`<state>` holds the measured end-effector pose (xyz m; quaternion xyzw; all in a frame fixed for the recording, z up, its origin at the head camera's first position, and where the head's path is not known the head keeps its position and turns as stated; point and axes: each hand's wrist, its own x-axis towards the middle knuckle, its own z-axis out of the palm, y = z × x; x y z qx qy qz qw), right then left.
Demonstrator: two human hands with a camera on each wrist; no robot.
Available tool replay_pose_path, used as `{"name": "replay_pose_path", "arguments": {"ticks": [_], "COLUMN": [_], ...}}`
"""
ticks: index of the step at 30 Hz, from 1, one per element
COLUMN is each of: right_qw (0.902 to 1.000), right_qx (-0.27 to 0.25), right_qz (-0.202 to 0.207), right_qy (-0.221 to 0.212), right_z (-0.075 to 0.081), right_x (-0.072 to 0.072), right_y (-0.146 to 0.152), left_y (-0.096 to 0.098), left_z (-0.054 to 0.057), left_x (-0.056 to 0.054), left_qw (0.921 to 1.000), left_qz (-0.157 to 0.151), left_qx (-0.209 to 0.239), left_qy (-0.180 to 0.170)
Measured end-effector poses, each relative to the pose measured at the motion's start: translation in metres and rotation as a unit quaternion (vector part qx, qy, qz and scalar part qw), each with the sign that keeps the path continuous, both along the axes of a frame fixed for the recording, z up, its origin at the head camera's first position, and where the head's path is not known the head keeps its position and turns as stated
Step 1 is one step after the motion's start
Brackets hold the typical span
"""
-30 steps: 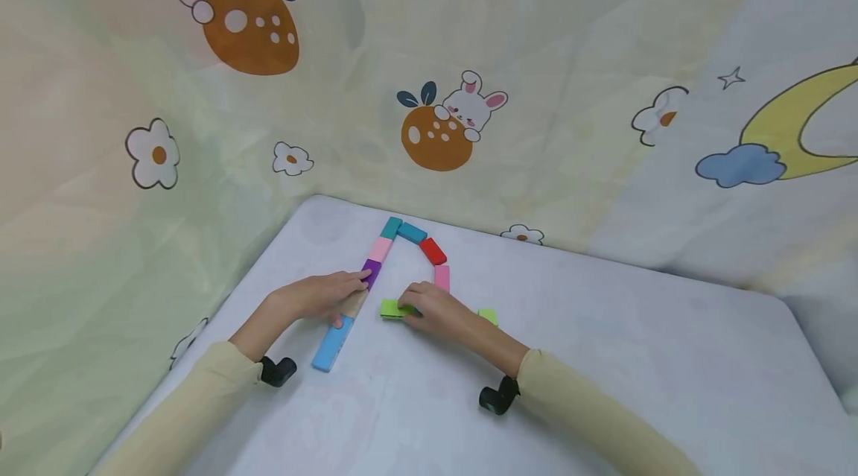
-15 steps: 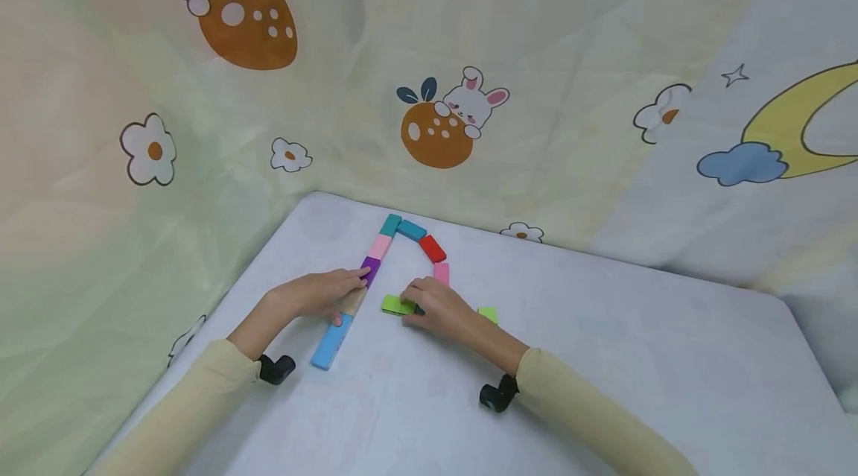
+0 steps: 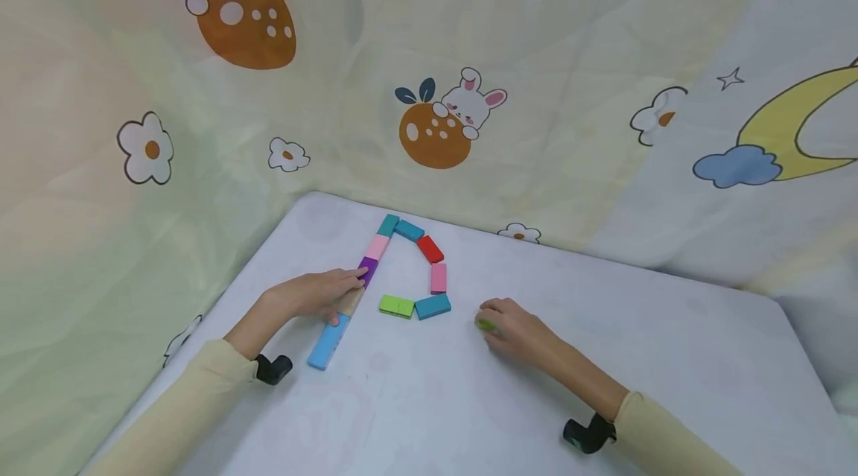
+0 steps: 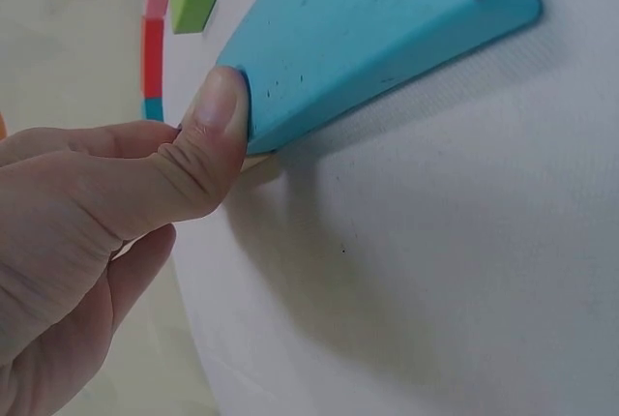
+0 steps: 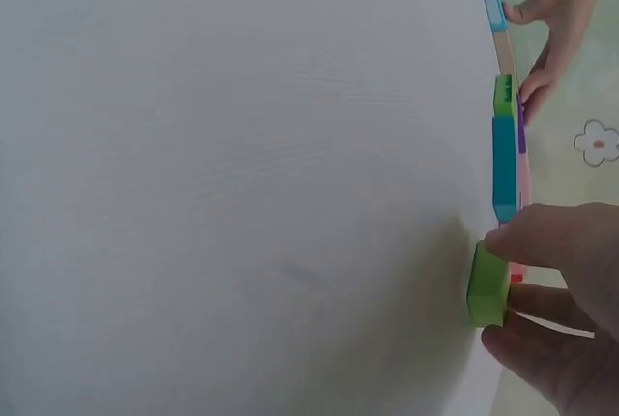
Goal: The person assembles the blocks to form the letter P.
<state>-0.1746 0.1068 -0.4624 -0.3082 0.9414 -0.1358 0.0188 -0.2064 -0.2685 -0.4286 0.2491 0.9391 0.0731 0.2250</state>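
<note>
My left hand (image 3: 310, 296) rests on a slanted row of blocks, with its straight fingers on the purple block (image 3: 366, 270) and its thumb at the light blue block (image 4: 377, 39). Partly under that hand lies a beige block (image 3: 351, 302). To the right, my right hand (image 3: 516, 331) grips a lime green block (image 5: 489, 285) between thumb and fingers, low over the table. Another lime green block (image 3: 397, 306), with a dark scalloped mark in the left wrist view, lies end to end with a teal block (image 3: 433, 306) between the hands.
A pink block (image 3: 439, 278), a red block (image 3: 430, 249) and a blue-teal block (image 3: 409, 229) curve up to the row's top, where a green-teal block (image 3: 388, 225) and a light pink block (image 3: 377, 246) lie. A printed cloth (image 3: 550, 126) hangs behind the white table (image 3: 623, 342).
My right hand has let go of the teal block beside the lime green one, moved right and taken hold of the other lime green block. The left hand stays on the row.
</note>
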Motion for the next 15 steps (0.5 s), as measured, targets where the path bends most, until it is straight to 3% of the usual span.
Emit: {"name": "replay_pose_path", "arguments": {"ticks": [4, 7, 12, 15], "right_qw": [0.9994, 0.9993, 0.9958, 0.9921], "right_qx": [-0.025, -0.037, -0.068, -0.087], "right_qz": [0.016, 0.006, 0.038, 0.080], "right_qy": [0.020, -0.002, -0.048, -0.042], "right_z": [-0.006, 0.000, 0.023, 0.028], "right_x": [-0.002, -0.005, -0.012, -0.021], "right_y": [0.004, -0.008, -0.055, -0.091], "left_y": [-0.001, -0.001, 0.000, 0.000], "left_z": [0.000, -0.001, -0.001, -0.001], "left_x": [0.001, 0.001, 0.000, -0.001], "left_qw": [1.0000, 1.0000, 1.0000, 1.0000], "left_qz": [0.000, 0.002, -0.003, -0.002], "left_qx": [0.001, 0.000, -0.002, -0.005], "left_qy": [-0.003, -0.006, -0.005, -0.003]}}
